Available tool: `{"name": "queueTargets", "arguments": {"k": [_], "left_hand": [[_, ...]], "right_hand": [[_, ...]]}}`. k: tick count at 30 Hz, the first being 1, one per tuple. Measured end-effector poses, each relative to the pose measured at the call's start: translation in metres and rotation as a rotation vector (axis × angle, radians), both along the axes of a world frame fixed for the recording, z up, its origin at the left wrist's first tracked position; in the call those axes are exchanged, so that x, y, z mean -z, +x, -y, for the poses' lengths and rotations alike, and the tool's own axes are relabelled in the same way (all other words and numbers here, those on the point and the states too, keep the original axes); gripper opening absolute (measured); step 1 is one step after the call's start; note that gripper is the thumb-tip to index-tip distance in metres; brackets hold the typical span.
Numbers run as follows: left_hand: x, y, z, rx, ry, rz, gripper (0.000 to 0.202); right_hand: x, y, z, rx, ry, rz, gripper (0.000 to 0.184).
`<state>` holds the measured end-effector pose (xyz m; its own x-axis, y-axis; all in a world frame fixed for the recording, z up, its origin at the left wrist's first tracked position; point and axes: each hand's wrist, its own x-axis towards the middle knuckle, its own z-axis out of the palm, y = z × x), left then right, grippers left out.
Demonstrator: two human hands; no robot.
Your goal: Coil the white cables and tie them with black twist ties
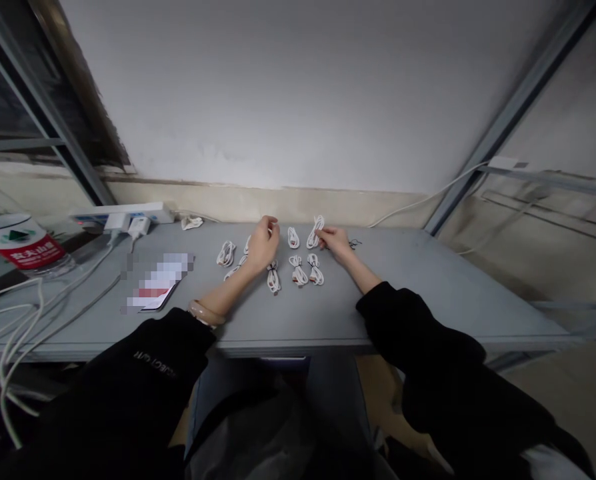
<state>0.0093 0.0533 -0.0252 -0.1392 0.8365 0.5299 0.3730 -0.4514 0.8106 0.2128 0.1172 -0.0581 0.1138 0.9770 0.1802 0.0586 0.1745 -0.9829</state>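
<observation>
Head view: right hand (336,242) pinches 1 white cable (314,235); left hand (264,245), can't tell its grip; small coil (293,238) between.

Grey table (418,280) before a pale wall (298,87) (dimly lit); left, perhaps a window (1,93).

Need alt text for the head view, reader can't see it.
A person's right hand pinches a coiled white cable on a gray table, the left hand curled among more coiled cables. On the left are a phone, a power strip with plugs and a red-and-white container.
</observation>
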Motion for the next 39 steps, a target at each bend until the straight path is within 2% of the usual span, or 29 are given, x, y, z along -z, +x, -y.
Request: {"name": "queueTargets", "arguments": {"k": [2, 5, 8, 10, 13, 15, 16, 19, 24, 27, 30, 33, 36, 39], "left_hand": [[-0.004, -0.005, -0.002, -0.015, -0.011, -0.04, 0.012], [-0.013, -0.019, -0.003, -0.038, -0.045, -0.172, 0.005], [-0.027, -0.037, 0.002, -0.1, -0.101, -0.44, 0.01], [-0.038, -0.05, 0.01, -0.174, -0.167, -0.68, 0.018], [-0.049, -0.065, 0.026, -0.19, -0.443, -1.025, 0.035], [-0.052, -0.071, 0.036, -0.106, -0.645, -1.163, 0.043], [-0.051, -0.072, 0.041, -0.059, -0.697, -1.209, 0.044], [-0.047, -0.069, 0.051, -0.04, -0.678, -1.267, 0.04], [-0.046, -0.055, 0.058, -0.176, -0.65, -1.314, 0.02], [-0.047, -0.047, 0.061, -0.194, -0.695, -1.402, 0.034], [-0.047, -0.041, 0.062, -0.16, -0.739, -1.478, 0.04], [-0.049, -0.038, 0.061, -0.101, -0.741, -1.48, 0.035], [-0.056, -0.038, 0.055, 0.018, -0.771, -1.422, 0.022], [-0.062, -0.038, 0.044, 0.124, -0.704, -1.286, 0.023]], "right_hand": [[0.0, -0.004, 0.001, -0.019, 0.008, 0.051, 0.014], [0.001, -0.008, 0.002, 0.027, 0.031, 0.17, 0.009], [0.0, -0.008, 0.004, 0.092, 0.065, 0.409, 0.016], [-0.002, -0.008, 0.007, 0.079, 0.084, 0.568, 0.019], [-0.007, -0.008, 0.013, 0.072, 0.101, 0.737, 0.02], [-0.009, -0.008, 0.017, 0.138, 0.089, 0.865, 0.024], [-0.01, -0.009, 0.018, 0.173, 0.077, 0.933, 0.027], [-0.012, -0.01, 0.02, 0.192, 0.035, 1.051, 0.033], [-0.012, -0.011, 0.016, 0.123, 0.034, 0.935, 0.027], [-0.01, -0.011, 0.012, 0.093, 0.028, 0.864, 0.03], [-0.008, -0.008, 0.008, 0.068, 0.025, 0.809, 0.038], [-0.008, -0.003, 0.005, 0.065, 0.011, 0.755, 0.041], [-0.008, 0.005, 0.003, 0.128, -0.007, 0.777, 0.04], [-0.009, 0.01, 0.002, 0.183, -0.018, 0.805, 0.035]]}}
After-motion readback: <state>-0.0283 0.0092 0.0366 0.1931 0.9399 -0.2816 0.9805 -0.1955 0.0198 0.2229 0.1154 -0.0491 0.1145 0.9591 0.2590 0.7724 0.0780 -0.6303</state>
